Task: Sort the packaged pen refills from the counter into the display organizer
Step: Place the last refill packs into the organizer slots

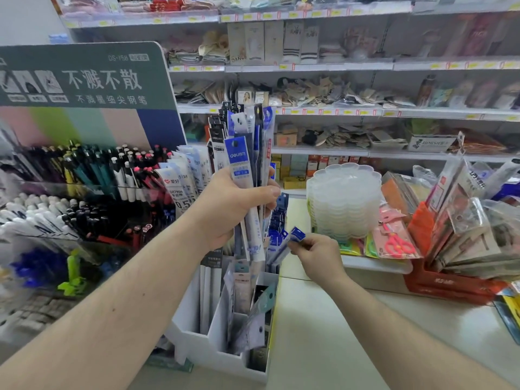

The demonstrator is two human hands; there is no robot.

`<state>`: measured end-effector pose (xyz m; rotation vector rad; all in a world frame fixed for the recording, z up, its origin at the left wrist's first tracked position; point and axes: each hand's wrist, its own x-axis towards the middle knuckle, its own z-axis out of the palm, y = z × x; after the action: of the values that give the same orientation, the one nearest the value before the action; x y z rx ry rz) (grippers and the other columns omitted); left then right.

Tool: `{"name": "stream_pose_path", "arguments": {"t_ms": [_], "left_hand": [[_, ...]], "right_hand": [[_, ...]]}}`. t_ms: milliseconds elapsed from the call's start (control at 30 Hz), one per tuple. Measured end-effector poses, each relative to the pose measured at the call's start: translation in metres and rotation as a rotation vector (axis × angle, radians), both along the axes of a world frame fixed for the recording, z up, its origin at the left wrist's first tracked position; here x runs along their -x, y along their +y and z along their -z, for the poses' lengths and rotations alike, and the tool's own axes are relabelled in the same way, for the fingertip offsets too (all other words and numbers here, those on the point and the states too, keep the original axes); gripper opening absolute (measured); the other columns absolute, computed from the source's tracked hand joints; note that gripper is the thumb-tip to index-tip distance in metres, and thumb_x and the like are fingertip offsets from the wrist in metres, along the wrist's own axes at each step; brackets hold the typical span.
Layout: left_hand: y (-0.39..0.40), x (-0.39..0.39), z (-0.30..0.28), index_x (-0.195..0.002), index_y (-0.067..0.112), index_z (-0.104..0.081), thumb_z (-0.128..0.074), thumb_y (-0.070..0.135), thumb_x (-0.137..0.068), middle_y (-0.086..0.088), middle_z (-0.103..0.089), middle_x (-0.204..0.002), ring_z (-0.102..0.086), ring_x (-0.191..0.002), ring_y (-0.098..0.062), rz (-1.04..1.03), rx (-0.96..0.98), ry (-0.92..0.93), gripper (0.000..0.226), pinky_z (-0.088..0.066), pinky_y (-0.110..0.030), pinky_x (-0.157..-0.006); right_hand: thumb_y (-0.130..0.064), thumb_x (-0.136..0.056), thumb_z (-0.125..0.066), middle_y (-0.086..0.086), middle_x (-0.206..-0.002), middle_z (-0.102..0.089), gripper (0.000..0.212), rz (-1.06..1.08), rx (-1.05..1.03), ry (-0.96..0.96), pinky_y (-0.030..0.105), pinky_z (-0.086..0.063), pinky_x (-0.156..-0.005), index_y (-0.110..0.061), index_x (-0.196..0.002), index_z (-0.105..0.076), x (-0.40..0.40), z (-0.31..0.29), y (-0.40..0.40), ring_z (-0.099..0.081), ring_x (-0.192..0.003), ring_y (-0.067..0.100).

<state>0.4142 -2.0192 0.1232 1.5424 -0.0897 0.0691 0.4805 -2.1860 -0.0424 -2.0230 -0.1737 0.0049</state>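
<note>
My left hand (232, 205) grips a thick upright bundle of packaged pen refills (243, 142), blue, black and white packs fanned out above my fist. Lower and to the right, my right hand (316, 256) pinches the blue top of a single refill pack (284, 246), which slants down toward the white display organizer (219, 327). The organizer stands below both hands, its compartments holding several refill packs upright. More blue packs (278, 218) sit in its rear slot.
A tiered pen display (84, 192) with a green header fills the left. A stack of clear plastic trays (344, 198), packaged scissors (394, 243) and a red bin of packets (455, 282) crowd the counter at right. Store shelves run behind.
</note>
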Motion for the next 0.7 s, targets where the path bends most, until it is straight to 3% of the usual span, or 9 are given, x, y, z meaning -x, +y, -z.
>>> {"name": "stream_pose_path", "arguments": {"t_ms": [67, 167, 300, 433, 700], "left_hand": [[-0.001, 0.000, 0.001, -0.094, 0.013, -0.061, -0.069, -0.005, -0.084, 0.002, -0.066, -0.072, -0.062, -0.063, -0.012, 0.006, -0.038, -0.005, 0.022, -0.053, -0.028, -0.061], [-0.003, 0.000, 0.003, -0.094, 0.012, -0.062, -0.067, -0.005, -0.085, 0.002, -0.067, -0.073, -0.063, -0.065, -0.013, 0.015, -0.087, 0.006, 0.020, -0.054, -0.027, -0.065], [-0.008, 0.000, 0.007, -0.097, 0.005, -0.063, -0.068, -0.003, -0.085, -0.004, -0.067, -0.078, -0.065, -0.071, -0.015, 0.080, -0.196, 0.058, 0.015, -0.056, -0.027, -0.069], [-0.014, -0.003, 0.014, -0.103, 0.003, -0.061, -0.069, -0.001, -0.086, 0.001, -0.069, -0.075, -0.069, -0.069, -0.012, 0.112, -0.228, 0.135, 0.020, -0.055, -0.021, -0.063], [-0.015, -0.004, 0.025, -0.103, 0.004, -0.062, -0.071, 0.006, -0.087, -0.010, -0.072, -0.080, -0.070, -0.075, -0.019, 0.137, -0.195, 0.266, 0.018, -0.056, -0.031, -0.065]], "right_hand": [[-0.015, -0.090, -0.072, -0.002, -0.056, -0.054, 0.019, -0.045, 0.080, -0.058, 0.018, -0.033, -0.055, -0.003, -0.076, -0.074, -0.001, 0.005, 0.005, -0.042, -0.056, 0.012], [-0.017, -0.091, -0.070, 0.012, -0.071, -0.067, 0.018, -0.131, 0.234, -0.121, 0.033, -0.044, -0.066, -0.001, -0.083, -0.075, -0.003, 0.018, 0.014, -0.054, -0.067, 0.025], [-0.025, -0.092, -0.065, 0.009, -0.088, -0.072, 0.018, -0.186, 0.407, 0.035, 0.034, -0.050, -0.068, -0.011, -0.089, -0.075, -0.004, 0.035, 0.025, -0.061, -0.079, 0.028], [-0.031, -0.090, -0.064, 0.006, -0.082, -0.073, 0.018, -0.157, 0.403, 0.179, 0.038, -0.057, -0.071, -0.016, -0.086, -0.074, -0.006, 0.040, 0.030, -0.066, -0.076, 0.028], [-0.021, -0.086, -0.068, 0.008, -0.080, -0.070, 0.010, -0.158, 0.358, 0.276, 0.037, -0.055, -0.070, -0.014, -0.079, -0.071, -0.009, 0.030, 0.033, -0.061, -0.070, 0.022]]}}
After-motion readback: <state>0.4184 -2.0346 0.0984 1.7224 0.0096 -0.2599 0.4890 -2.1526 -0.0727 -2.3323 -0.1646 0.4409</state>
